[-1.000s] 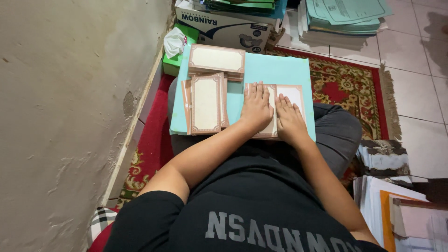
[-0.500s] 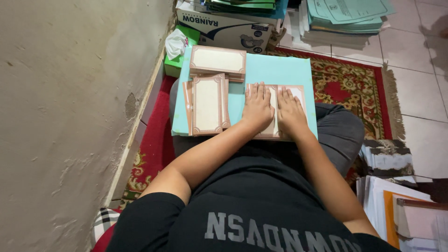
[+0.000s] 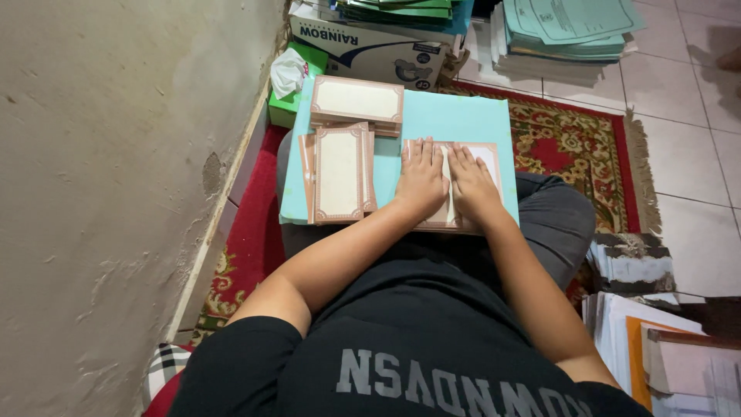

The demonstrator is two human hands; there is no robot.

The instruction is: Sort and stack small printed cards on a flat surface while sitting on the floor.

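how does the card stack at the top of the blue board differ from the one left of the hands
The top stack lies crosswise at the blue board's far edge; the left stack lies lengthwise, nearer the left hand. The top stack looks squared, the left stack fanned. Both show cream faces with brown borders, untouched.

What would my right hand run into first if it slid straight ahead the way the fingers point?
Probably nothing soon: past the bordered card under the right hand lies bare turquoise board, then likely the printed cardboard box at its far edge, though depth is unclear.
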